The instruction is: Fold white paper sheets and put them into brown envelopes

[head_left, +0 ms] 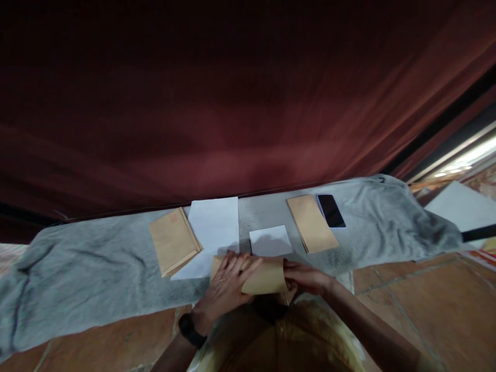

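A brown paper envelope [265, 276] is at the near edge of the cloth, close to my body, its surface slightly curved. My left hand [228, 281] lies across its left part, fingers stretched over the paper and the thumb pointing right. At the right end my right hand [306, 276] grips the envelope's edge, with some fingers hidden by the paper. Just beyond it lies a small stack of white paper [270, 238]. Larger white sheets [215, 222] lie to the left, partly under a pile of brown envelopes [173, 240].
Another stack of brown envelopes [312, 222] lies right of the small white stack, with a phone [331, 211] beside it. A grey cloth [108, 263] covers the long narrow surface. A dark red curtain [232, 119] hangs behind. Tiled floor [418, 299] shows below.
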A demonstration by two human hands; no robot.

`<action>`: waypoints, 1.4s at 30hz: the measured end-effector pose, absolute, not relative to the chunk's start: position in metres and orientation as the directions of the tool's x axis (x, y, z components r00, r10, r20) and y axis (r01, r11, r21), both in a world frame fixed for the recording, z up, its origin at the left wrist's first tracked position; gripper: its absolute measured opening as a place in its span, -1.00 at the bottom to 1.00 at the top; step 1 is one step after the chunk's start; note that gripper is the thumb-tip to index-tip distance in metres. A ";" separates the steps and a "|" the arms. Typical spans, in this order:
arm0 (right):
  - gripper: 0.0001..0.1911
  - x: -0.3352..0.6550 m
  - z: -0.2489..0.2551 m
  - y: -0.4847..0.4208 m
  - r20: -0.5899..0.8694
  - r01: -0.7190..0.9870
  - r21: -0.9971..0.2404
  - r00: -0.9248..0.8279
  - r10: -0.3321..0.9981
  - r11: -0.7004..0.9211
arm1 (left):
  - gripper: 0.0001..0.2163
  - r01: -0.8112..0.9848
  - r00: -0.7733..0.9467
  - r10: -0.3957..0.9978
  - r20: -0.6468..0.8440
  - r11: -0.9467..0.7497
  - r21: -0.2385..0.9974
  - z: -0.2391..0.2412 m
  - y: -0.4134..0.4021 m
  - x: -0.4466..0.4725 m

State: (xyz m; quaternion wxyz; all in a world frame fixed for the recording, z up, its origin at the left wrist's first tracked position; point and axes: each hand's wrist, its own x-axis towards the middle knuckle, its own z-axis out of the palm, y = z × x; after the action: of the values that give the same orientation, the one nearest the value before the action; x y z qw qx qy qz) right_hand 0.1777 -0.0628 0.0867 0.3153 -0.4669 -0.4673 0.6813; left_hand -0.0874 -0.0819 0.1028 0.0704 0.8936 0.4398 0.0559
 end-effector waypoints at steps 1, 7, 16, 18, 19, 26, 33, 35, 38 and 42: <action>-0.65 0.184 0.086 -0.057 -0.341 0.040 -0.933 -0.406 0.848 -0.356 | -0.14 0.796 0.584 0.810 0.059 -0.585 0.158 0.103 -0.080 -0.093; -0.72 0.194 0.067 -0.012 -0.153 0.588 -0.800 -0.005 0.988 -0.121 | -0.18 0.891 0.431 0.888 0.160 -0.447 0.081 0.086 -0.074 -0.120; -0.63 0.161 0.040 -0.008 -0.086 0.893 -0.383 0.219 0.972 -0.235 | -0.02 0.921 0.346 0.928 0.134 -0.364 0.142 0.066 -0.075 -0.126; -0.65 0.162 0.039 -0.007 -0.089 0.886 -0.397 0.222 0.971 -0.239 | -0.01 0.918 0.345 0.931 0.123 -0.361 0.162 0.065 -0.074 -0.127; -0.66 0.163 0.039 -0.007 -0.085 0.879 -0.417 0.216 0.973 -0.232 | -0.01 0.917 0.344 0.931 0.119 -0.361 0.171 0.065 -0.073 -0.127; -0.79 0.176 0.032 -0.015 0.012 0.737 -0.665 0.174 0.985 -0.122 | 0.00 0.916 0.330 0.939 0.095 -0.343 0.206 0.066 -0.073 -0.127; -0.59 0.204 0.038 -0.024 0.095 0.450 -0.893 0.217 0.971 -0.013 | 0.00 0.922 0.315 0.945 0.093 -0.328 0.208 0.063 -0.073 -0.126; -0.59 0.206 0.039 -0.029 0.077 0.343 -0.939 0.214 0.974 0.000 | -0.01 0.922 0.312 0.945 0.097 -0.326 0.208 0.063 -0.072 -0.126; -0.58 0.207 0.036 -0.036 0.031 0.318 -0.948 0.164 0.986 -0.023 | 0.00 0.926 0.307 0.948 0.086 -0.319 0.204 0.063 -0.071 -0.125; -0.63 0.211 0.036 -0.039 0.014 0.338 -0.940 0.130 0.991 -0.031 | 0.02 0.928 0.307 0.947 0.097 -0.320 0.190 0.061 -0.071 -0.124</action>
State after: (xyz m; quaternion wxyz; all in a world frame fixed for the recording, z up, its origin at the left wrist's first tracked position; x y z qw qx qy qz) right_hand 0.2110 -0.0392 0.0359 0.4356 -0.6126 -0.5427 0.3748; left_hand -0.1244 -0.0713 0.0609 0.0489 0.8069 0.5809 0.0953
